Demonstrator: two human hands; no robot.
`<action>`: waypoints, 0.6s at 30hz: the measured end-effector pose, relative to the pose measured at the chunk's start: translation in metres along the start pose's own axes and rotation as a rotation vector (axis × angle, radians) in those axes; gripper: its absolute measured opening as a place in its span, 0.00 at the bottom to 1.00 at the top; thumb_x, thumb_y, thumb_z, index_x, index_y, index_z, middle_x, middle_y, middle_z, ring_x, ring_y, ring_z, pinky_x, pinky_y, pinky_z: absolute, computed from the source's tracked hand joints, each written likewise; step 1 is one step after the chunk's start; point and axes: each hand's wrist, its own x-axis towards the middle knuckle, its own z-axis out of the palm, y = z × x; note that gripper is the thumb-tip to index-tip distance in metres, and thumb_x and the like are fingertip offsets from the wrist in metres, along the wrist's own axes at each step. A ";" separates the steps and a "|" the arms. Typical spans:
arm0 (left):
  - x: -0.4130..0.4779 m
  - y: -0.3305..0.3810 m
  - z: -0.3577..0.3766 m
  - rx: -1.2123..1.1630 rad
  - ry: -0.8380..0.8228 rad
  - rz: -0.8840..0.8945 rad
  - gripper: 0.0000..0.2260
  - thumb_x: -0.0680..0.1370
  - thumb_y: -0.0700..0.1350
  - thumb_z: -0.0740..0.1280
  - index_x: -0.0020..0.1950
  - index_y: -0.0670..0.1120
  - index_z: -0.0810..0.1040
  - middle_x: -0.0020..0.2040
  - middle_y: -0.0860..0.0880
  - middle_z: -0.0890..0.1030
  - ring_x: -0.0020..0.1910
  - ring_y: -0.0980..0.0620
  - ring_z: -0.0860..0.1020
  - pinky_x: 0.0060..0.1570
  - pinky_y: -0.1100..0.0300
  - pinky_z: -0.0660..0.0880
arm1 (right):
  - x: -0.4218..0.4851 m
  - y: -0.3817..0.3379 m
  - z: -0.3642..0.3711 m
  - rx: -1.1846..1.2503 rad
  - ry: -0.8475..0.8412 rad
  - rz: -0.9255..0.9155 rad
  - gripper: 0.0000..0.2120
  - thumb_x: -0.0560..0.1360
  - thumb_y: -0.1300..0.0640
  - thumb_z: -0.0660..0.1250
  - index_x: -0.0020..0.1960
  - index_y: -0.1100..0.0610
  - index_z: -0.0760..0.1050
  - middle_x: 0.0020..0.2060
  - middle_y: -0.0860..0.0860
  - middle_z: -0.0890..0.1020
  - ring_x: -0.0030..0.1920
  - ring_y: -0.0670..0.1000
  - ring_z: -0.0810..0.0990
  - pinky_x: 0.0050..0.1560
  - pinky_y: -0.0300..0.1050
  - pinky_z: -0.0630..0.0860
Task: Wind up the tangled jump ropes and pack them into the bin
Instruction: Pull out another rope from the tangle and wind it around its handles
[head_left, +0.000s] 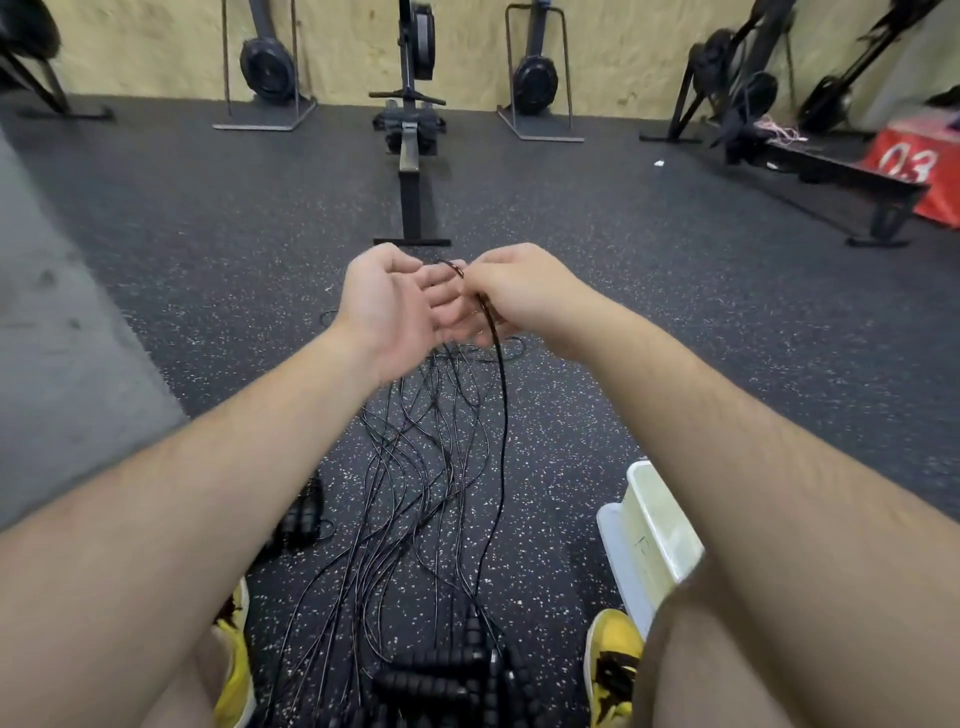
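Note:
Several thin black jump ropes (415, 467) lie in a tangle along the speckled floor between my feet. Their black ribbed handles (447, 675) are heaped at the bottom of the view. My right hand (519, 291) pinches one black rope (501, 395) near its bend and lifts it, the strand hanging down to the handles. My left hand (395, 306) is palm up beside it, fingers relaxed, touching the right hand's fingers. A white plastic bin (654, 530) stands by my right leg, partly hidden behind my right forearm.
Another small bundle of black handles (304, 512) lies to the left. A rowing machine (413, 156) stands straight ahead, more rowers (810, 166) are along the plywood wall, and a red box (919, 166) sits at far right. My yellow shoes (613, 660) flank the handles.

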 end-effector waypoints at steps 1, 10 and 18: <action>0.004 0.007 -0.001 0.000 0.051 -0.030 0.19 0.80 0.52 0.54 0.58 0.38 0.73 0.46 0.43 0.82 0.37 0.47 0.80 0.41 0.56 0.78 | -0.002 0.002 0.001 -0.073 -0.087 0.033 0.06 0.76 0.64 0.62 0.48 0.61 0.78 0.42 0.61 0.86 0.39 0.57 0.84 0.43 0.51 0.79; -0.001 0.035 -0.008 0.602 0.032 0.117 0.12 0.85 0.39 0.56 0.62 0.41 0.78 0.37 0.52 0.76 0.28 0.55 0.66 0.32 0.62 0.67 | 0.018 0.018 -0.001 -0.414 0.194 0.023 0.26 0.75 0.62 0.64 0.72 0.52 0.64 0.60 0.54 0.75 0.45 0.53 0.84 0.41 0.52 0.83; -0.025 0.050 -0.023 0.755 -0.128 0.104 0.12 0.84 0.35 0.56 0.59 0.41 0.78 0.36 0.50 0.75 0.29 0.53 0.65 0.33 0.60 0.65 | 0.039 0.030 -0.003 -0.327 0.190 -0.109 0.31 0.71 0.50 0.77 0.68 0.44 0.64 0.60 0.51 0.71 0.47 0.50 0.78 0.43 0.43 0.73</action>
